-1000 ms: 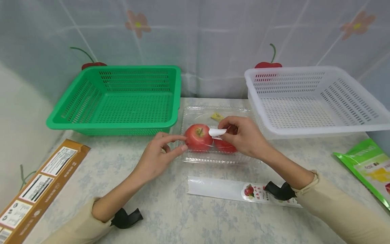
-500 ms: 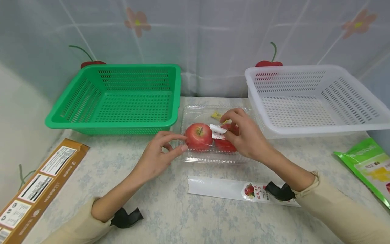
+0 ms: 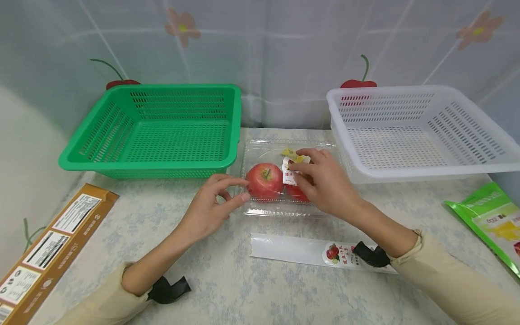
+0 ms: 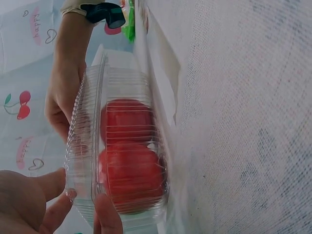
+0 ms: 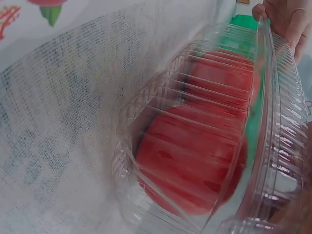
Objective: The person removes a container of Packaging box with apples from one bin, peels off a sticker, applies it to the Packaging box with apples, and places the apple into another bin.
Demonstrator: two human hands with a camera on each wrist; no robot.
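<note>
Two red apples (image 3: 265,181) sit side by side in a clear plastic clamshell box (image 3: 280,211) on the table, its lid closed over them. My left hand (image 3: 209,205) holds the box's left side, thumb and fingers at the rim in the left wrist view. On the lid, a white label sticker (image 3: 289,178) with red print lies nearly flat. My right hand (image 3: 327,183) presses the sticker with its fingers and covers its right part. A small yellow piece (image 3: 289,153) shows at the back of the box. The right apple (image 5: 190,165) is partly hidden by the hand in the head view.
A green basket (image 3: 150,166) stands at the back left, a white one (image 3: 426,170) at the back right. A label strip (image 3: 284,248) lies in front of the box. A brown carton (image 3: 53,243) is at the left edge, a green pouch (image 3: 491,221) at the right.
The sticker was curled up in the right fingers; its printed face is now laid down onto the lid. The right hand has moved slightly over it. The left hand stays put.
</note>
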